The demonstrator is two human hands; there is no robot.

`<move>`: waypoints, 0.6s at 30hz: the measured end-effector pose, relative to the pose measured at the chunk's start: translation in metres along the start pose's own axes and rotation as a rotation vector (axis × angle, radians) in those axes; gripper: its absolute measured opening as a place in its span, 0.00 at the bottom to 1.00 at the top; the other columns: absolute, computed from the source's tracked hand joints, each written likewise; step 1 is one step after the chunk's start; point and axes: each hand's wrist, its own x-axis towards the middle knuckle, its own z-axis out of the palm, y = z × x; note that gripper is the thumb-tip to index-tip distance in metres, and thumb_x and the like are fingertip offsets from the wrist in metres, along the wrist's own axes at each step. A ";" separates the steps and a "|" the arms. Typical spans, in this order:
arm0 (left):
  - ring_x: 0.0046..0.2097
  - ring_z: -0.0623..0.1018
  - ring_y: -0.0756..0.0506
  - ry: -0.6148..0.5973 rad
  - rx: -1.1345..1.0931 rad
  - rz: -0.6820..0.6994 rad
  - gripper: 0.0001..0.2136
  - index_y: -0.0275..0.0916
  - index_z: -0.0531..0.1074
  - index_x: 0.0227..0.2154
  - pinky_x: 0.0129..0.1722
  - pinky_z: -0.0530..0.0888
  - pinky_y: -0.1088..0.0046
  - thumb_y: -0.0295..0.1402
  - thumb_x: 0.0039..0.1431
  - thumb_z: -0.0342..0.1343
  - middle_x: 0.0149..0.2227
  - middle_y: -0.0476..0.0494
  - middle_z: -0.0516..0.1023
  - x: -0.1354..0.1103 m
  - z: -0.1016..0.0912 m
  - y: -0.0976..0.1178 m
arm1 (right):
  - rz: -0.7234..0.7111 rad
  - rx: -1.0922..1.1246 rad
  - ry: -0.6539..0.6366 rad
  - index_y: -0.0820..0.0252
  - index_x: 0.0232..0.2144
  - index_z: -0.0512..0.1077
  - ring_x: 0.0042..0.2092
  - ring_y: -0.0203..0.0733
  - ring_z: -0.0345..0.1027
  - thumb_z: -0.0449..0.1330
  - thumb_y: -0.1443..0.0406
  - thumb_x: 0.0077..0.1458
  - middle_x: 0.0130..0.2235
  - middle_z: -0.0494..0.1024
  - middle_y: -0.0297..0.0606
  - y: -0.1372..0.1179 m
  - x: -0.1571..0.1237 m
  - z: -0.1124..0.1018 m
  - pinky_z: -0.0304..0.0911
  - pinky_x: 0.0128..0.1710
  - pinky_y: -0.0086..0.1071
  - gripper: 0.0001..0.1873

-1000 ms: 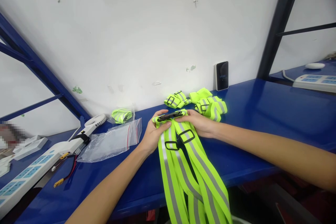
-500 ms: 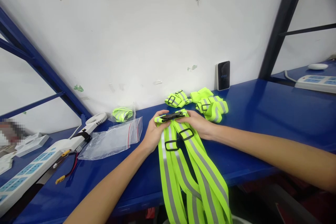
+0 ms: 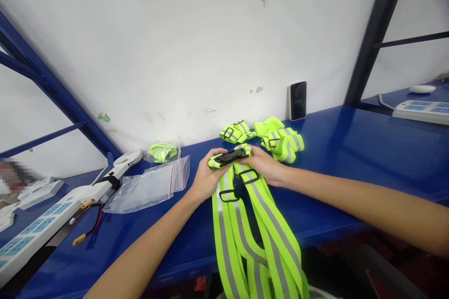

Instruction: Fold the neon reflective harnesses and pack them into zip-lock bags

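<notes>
Against the white wall, your blue table spans the view; over its near edge hangs the yellow-green reflective harness, its upper end between your hands. Your right hand and left hand each grip one side of it, fingers closed around the ends of the black buckle. Should either grip loosen, the hanging weight could drag the harness down; its overlapping loops could tangle if twisted, and the black sliders could snag if pulled sideways.
</notes>
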 end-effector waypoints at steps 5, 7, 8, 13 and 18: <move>0.44 0.76 0.44 0.062 0.106 0.069 0.19 0.39 0.70 0.47 0.43 0.71 0.71 0.31 0.51 0.63 0.46 0.42 0.76 -0.002 0.003 0.002 | -0.078 -0.034 -0.027 0.57 0.37 0.73 0.34 0.42 0.72 0.66 0.67 0.45 0.32 0.78 0.32 0.000 -0.003 0.003 0.68 0.35 0.35 0.14; 0.43 0.77 0.44 0.110 0.076 0.034 0.21 0.39 0.70 0.48 0.42 0.72 0.70 0.30 0.49 0.64 0.45 0.42 0.77 -0.003 0.006 -0.001 | -0.113 -0.067 -0.009 0.57 0.38 0.73 0.36 0.42 0.72 0.65 0.67 0.46 0.34 0.79 0.33 0.001 -0.003 0.004 0.67 0.36 0.34 0.14; 0.42 0.77 0.44 0.139 0.029 -0.002 0.21 0.39 0.71 0.47 0.41 0.72 0.70 0.31 0.48 0.65 0.44 0.42 0.78 -0.003 0.008 -0.002 | -0.126 -0.081 -0.003 0.57 0.39 0.73 0.36 0.42 0.71 0.64 0.66 0.47 0.35 0.79 0.33 0.002 -0.003 0.004 0.66 0.37 0.34 0.14; 0.35 0.80 0.41 0.186 -0.352 -0.296 0.15 0.35 0.75 0.37 0.36 0.75 0.65 0.36 0.46 0.66 0.33 0.43 0.81 -0.004 0.016 -0.010 | -0.247 -0.198 0.052 0.58 0.39 0.74 0.40 0.42 0.69 0.62 0.65 0.49 0.37 0.78 0.33 0.007 0.000 0.004 0.63 0.43 0.34 0.12; 0.34 0.81 0.40 0.190 -0.429 -0.333 0.14 0.36 0.76 0.36 0.35 0.77 0.64 0.35 0.46 0.66 0.30 0.45 0.81 -0.003 0.019 -0.010 | -0.281 -0.253 0.106 0.59 0.39 0.75 0.41 0.44 0.70 0.60 0.68 0.47 0.37 0.79 0.34 0.007 0.002 0.004 0.62 0.43 0.34 0.14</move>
